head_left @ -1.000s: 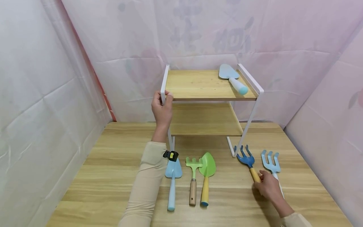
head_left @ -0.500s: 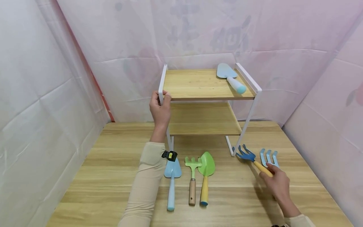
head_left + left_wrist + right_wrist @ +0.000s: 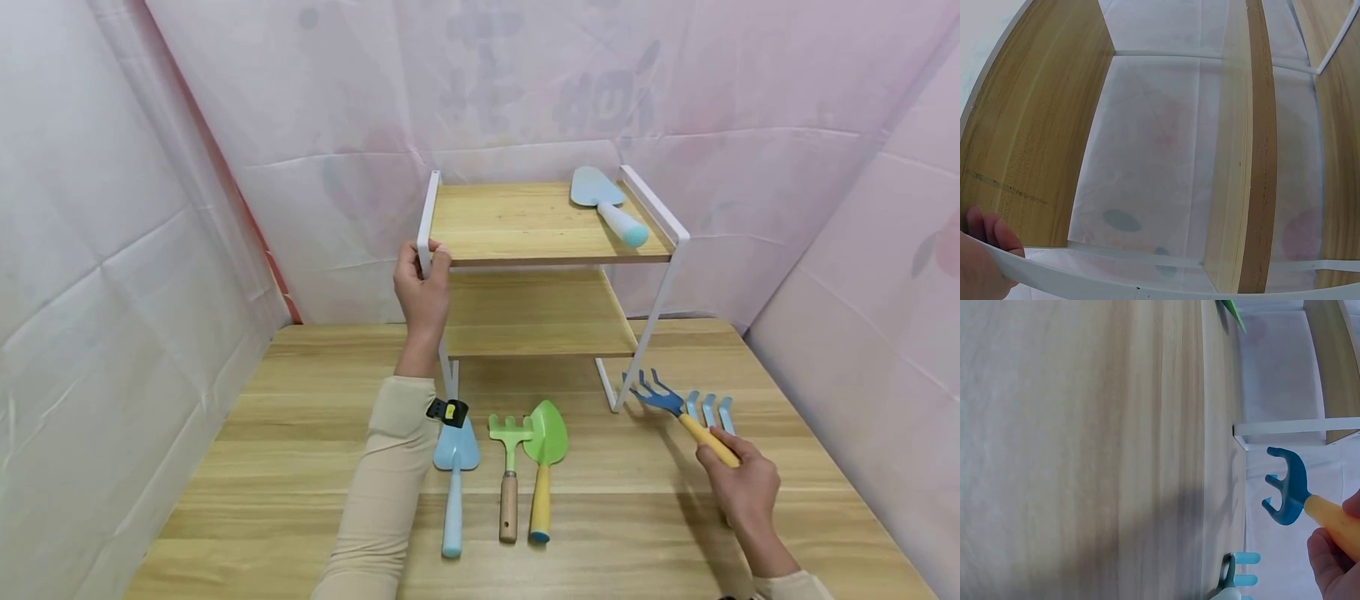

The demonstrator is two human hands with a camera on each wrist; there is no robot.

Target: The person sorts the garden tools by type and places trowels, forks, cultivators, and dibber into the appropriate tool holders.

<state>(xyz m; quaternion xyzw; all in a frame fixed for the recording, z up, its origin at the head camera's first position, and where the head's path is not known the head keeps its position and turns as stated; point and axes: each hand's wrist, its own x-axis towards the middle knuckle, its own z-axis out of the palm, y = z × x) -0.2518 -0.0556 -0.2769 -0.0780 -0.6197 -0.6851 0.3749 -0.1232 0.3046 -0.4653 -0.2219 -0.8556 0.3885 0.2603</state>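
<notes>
My left hand (image 3: pixel 422 287) grips the front left corner of the white-framed wooden shelf (image 3: pixel 517 225); in the left wrist view its fingers (image 3: pixel 994 231) curl round the white frame by the upper board. My right hand (image 3: pixel 742 483) holds a hand fork with blue tines and a yellow handle (image 3: pixel 708 437). The fork's blue head (image 3: pixel 1291 487) is raised off the table near the shelf's right foot. Just behind that hand a light blue hand fork (image 3: pixel 708 408) lies on the table, its handle mostly hidden. A light blue trowel (image 3: pixel 597 192) rests on the top board at the right.
Before the shelf lie a light blue trowel (image 3: pixel 455 467), a green hand rake with a wooden handle (image 3: pixel 509 492) and a green trowel with a yellow handle (image 3: pixel 545 467). The shelf's lower board (image 3: pixel 540 312) spans its frame. Pale cloth walls (image 3: pixel 337 208) surround the wooden table (image 3: pixel 300 433).
My right hand has taken hold of the blue and yellow hand fork, lifted it and moved it a little to the right. The left hand keeps its grip on the shelf.
</notes>
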